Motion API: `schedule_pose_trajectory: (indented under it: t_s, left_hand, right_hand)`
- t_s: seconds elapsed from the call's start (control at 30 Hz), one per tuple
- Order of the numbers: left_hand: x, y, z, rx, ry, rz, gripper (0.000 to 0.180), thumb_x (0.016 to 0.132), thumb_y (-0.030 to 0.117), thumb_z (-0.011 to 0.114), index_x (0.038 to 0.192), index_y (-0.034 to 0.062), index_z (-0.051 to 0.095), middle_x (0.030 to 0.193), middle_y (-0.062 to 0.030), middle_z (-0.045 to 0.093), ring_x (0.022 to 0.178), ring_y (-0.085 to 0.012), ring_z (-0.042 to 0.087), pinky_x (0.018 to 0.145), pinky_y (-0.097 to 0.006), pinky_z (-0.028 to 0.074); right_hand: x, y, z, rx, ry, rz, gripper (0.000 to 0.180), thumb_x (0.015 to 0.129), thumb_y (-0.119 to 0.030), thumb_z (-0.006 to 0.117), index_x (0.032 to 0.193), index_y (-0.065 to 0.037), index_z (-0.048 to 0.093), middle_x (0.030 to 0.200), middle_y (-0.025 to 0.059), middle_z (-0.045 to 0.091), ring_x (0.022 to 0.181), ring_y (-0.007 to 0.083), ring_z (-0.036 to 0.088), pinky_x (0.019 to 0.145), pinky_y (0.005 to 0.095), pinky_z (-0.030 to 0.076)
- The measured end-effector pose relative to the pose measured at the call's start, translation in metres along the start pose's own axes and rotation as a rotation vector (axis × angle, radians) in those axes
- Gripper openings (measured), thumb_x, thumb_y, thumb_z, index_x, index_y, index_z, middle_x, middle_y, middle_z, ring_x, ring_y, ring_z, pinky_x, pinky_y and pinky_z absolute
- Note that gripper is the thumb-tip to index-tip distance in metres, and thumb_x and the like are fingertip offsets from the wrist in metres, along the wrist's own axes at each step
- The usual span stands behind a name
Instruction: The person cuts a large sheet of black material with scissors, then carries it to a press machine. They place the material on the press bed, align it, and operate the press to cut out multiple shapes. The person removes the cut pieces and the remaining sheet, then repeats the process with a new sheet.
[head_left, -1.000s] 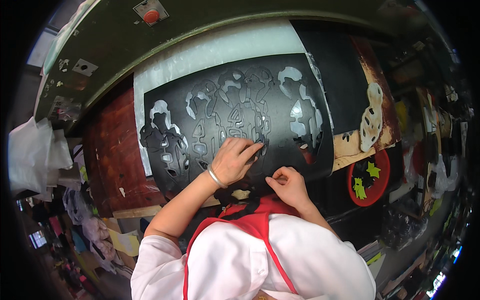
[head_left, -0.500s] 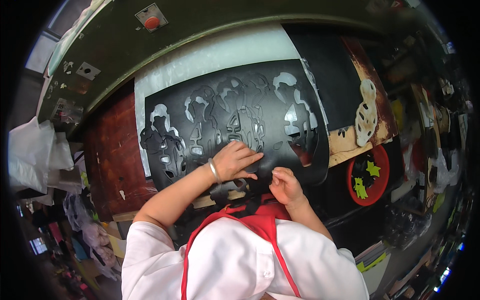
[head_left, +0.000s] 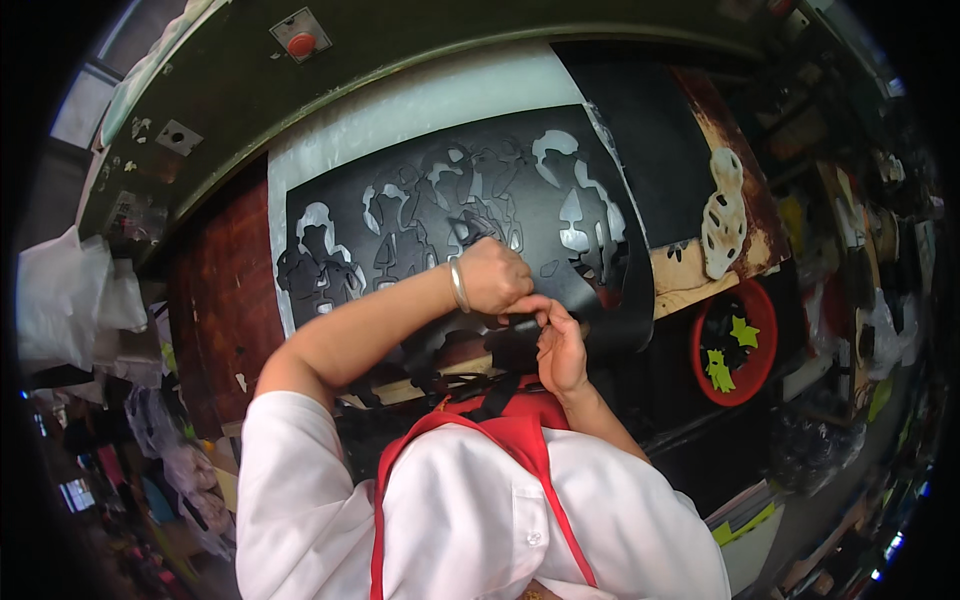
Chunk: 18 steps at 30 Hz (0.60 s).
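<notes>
A black sheet (head_left: 540, 225) with rows of curved cut-out shapes lies in front of me, its near edge hanging down toward my body. My left hand (head_left: 495, 278), with a bangle (head_left: 458, 285) at the wrist, is curled closed low over the middle of the sheet. Close against its fingertips is my right hand (head_left: 562, 350), fingers bent and pinched together at the near edge. What either hand holds, if anything, is hidden by the fingers and the dark material. Some cut shapes show the white surface beneath; others are still filled with black.
Under the sheet is a white board (head_left: 430, 105). A green machine beam (head_left: 230, 75) with a red button (head_left: 301, 44) runs along the back. To the right are a pale, holed, sole-like piece (head_left: 722, 225) and a red bowl (head_left: 768, 365) containing yellow-green pieces (head_left: 743, 332).
My left hand has moved up and right, its spread fingers now curled closed. My right hand has shifted slightly up to meet it. The sheet's near part has shifted a little.
</notes>
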<state>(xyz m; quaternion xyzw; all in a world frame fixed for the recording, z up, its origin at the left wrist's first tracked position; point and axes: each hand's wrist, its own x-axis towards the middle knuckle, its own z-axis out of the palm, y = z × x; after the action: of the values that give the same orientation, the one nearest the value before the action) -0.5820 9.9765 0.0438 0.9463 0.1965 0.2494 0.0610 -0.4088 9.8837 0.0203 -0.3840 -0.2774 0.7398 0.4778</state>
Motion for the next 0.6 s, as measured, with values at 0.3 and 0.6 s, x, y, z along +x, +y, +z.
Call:
schedule_pose_trajectory:
  t_s: [0.3,0.6]
  left_hand:
    - [0.002,-0.040,-0.008,-0.031,0.848,-1.143,0.052,0.095,0.031,0.055,0.056,-0.0043,0.054,0.046,-0.0143,0.049,0.037,-0.0244,0.043,0.042,-0.041,0.034]
    - [-0.072,-0.144,-0.265,0.072,1.683,-1.461,0.069,0.092,0.053,0.049,0.081,-0.0138,0.063,0.066,-0.0181,0.065,0.067,-0.0292,0.065,0.057,-0.039,0.052]
  right_hand:
    - [-0.009,0.008,0.027,-0.414,0.029,-0.303,0.036,0.084,0.000,0.068,0.069,-0.007,0.036,0.063,0.0002,0.051,0.069,0.0101,0.066,0.050,0.0214,0.040]
    - [0.015,0.008,-0.009,-0.791,0.088,-0.182,0.032,0.085,-0.005,0.070,0.067,-0.007,0.043,0.060,-0.0055,0.043,0.057,0.0026,0.042,0.048,0.0223,0.030]
